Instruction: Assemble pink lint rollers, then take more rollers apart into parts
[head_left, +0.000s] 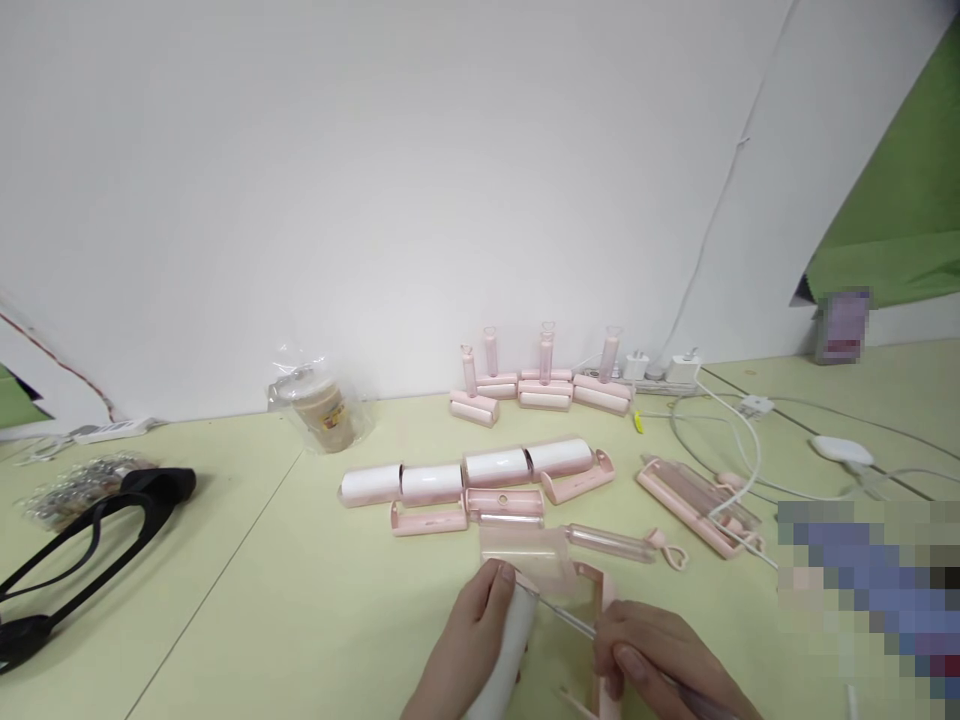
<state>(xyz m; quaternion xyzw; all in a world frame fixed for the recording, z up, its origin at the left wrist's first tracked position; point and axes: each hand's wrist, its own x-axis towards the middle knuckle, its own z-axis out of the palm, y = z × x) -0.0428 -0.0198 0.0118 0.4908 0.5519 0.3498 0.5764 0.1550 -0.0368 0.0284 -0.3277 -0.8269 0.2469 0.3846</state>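
My left hand is closed around a white lint roller refill, tilted at the table's front. In my right hand is a thin metal-shafted tool that looks like a screwdriver; its tip points at the upper end of the refill. Whether the tip touches it I cannot tell. Below the shaft lies a pink plastic roller frame, partly covered by my right hand. A translucent pink cover lies just beyond my hands. Beside it is a clear tube handle with a pink heart-shaped loop.
Several white refills form a row, with pink shells before them. Assembled lint rollers stand by the wall. A bagged drink cup and black strap-like gear are left. Cables and roller parts are right.
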